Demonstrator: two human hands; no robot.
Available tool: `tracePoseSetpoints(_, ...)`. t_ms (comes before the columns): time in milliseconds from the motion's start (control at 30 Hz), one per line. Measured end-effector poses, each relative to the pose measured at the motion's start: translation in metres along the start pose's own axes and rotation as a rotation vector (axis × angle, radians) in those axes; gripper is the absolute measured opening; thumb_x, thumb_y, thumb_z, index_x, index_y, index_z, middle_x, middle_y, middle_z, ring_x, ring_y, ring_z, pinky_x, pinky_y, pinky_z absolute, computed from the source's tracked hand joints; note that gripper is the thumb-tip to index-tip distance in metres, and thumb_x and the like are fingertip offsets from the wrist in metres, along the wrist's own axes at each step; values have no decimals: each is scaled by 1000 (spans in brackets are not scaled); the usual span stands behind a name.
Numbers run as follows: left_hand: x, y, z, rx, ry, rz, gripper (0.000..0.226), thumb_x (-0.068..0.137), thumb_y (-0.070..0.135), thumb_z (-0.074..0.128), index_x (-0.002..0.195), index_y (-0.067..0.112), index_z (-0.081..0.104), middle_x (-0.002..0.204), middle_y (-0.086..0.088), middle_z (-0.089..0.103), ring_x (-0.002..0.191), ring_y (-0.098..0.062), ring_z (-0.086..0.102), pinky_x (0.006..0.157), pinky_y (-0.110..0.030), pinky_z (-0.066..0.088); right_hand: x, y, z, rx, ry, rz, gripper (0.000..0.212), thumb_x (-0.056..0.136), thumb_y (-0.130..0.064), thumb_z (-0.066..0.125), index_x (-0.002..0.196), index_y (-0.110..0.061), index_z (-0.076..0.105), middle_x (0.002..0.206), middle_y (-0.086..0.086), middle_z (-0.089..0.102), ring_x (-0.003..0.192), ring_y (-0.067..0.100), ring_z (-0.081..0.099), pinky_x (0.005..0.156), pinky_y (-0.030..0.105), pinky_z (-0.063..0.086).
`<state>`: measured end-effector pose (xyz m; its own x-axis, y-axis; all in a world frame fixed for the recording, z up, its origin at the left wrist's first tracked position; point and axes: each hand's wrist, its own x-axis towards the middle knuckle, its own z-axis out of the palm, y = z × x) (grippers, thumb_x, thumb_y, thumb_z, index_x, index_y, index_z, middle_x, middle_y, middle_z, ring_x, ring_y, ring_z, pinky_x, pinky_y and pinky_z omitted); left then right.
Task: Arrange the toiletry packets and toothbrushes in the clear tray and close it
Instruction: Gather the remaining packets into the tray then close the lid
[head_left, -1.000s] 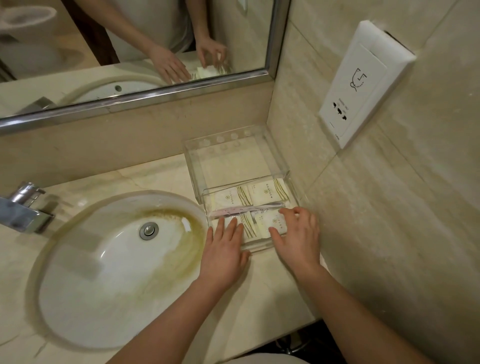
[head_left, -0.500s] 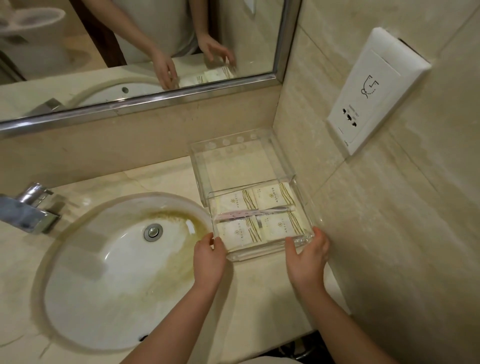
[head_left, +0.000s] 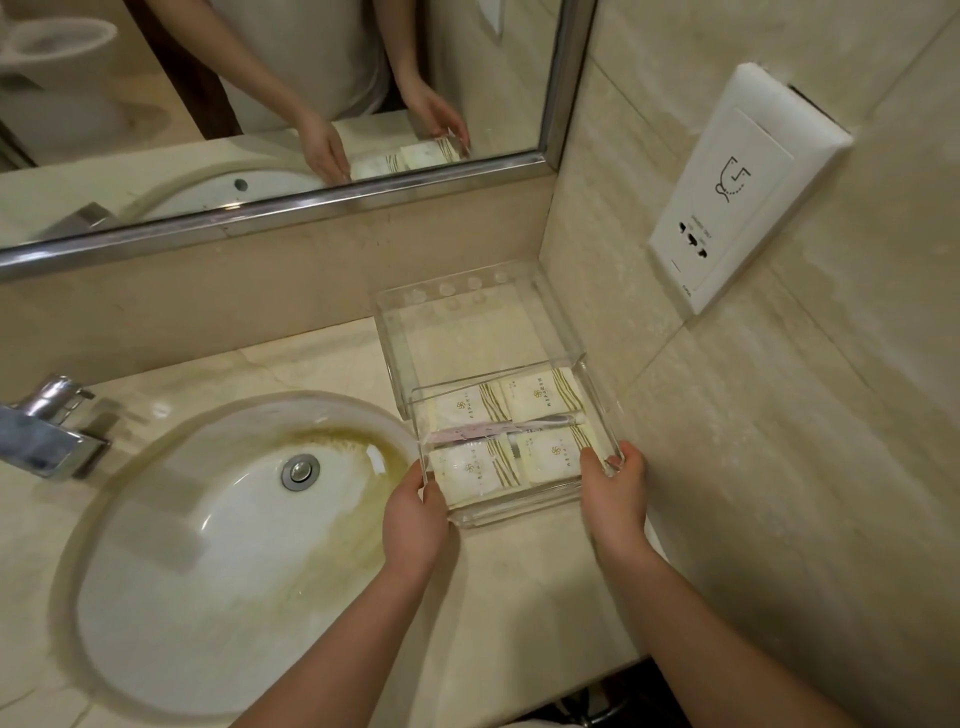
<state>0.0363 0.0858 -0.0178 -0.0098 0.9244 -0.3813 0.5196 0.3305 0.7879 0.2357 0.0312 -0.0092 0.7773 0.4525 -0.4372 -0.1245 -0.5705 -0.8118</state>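
A clear acrylic tray (head_left: 519, 512) sits pulled out in front of its clear housing (head_left: 467, 317) in the counter's right corner. Inside lie several cream toiletry packets (head_left: 545, 397) in two rows, with a wrapped pink toothbrush (head_left: 488, 428) across the middle. My left hand (head_left: 413, 519) grips the tray's front left corner. My right hand (head_left: 613, 493) grips its front right corner, thumb over the rim.
An oval sink (head_left: 223, 551) with yellow staining lies left of the tray, a chrome tap (head_left: 47, 431) beyond it. A mirror (head_left: 260, 104) runs along the back wall. A white socket plate (head_left: 743, 187) sits on the right tiled wall.
Both hands left the packets inside the tray and moved to its front corners, where they now hold it. The tray has barely shifted.
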Motion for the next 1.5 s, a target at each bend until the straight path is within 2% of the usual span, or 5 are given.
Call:
tracePoseSetpoints(533, 1, -2, 3, -49, 62, 11, 38, 96, 16, 41, 122, 30, 65, 98, 7, 72, 91, -16, 65, 81, -37, 55, -2, -6, 1, -63, 28, -97, 65, 89, -35, 65, 145, -15, 37, 139, 6, 49, 123, 25, 52, 95, 30, 41)
tracePoseSetpoints(900, 0, 4, 13, -27, 132, -26, 44, 93, 8, 39, 127, 25, 62, 77, -3, 66, 68, -22, 59, 62, -31, 45, 1, -10, 12, -59, 39, -108, 73, 87, -39, 66, 148, -18, 31, 147, 6, 41, 131, 26, 47, 107, 44, 43)
tracePoseSetpoints(1133, -5, 9, 17, -49, 184, -32, 48, 94, 7, 38, 133, 27, 58, 81, -5, 69, 71, -24, 61, 63, -31, 46, -18, -4, 15, 252, 6, -79, 69, 95, -19, 61, 153, -31, 25, 132, -12, 42, 111, 12, 52, 91, 26, 40)
tracePoseSetpoints(1367, -7, 3, 18, -28, 196, 22, 41, 98, 11, 39, 133, 20, 58, 99, -1, 72, 82, -22, 65, 69, -28, 46, -21, 23, 18, 601, 26, 94, 48, 94, 7, 53, 132, -20, 37, 137, 19, 53, 99, 18, 64, 80, 32, 54)
tracePoseSetpoints(1500, -5, 4, 18, -59, 227, 12, 42, 98, 11, 40, 135, 20, 57, 102, -6, 72, 79, -21, 64, 68, -26, 43, -13, 13, 19, 666, -26, 160, 40, 95, 10, 51, 127, -14, 44, 120, 12, 60, 91, 18, 65, 77, 30, 54)
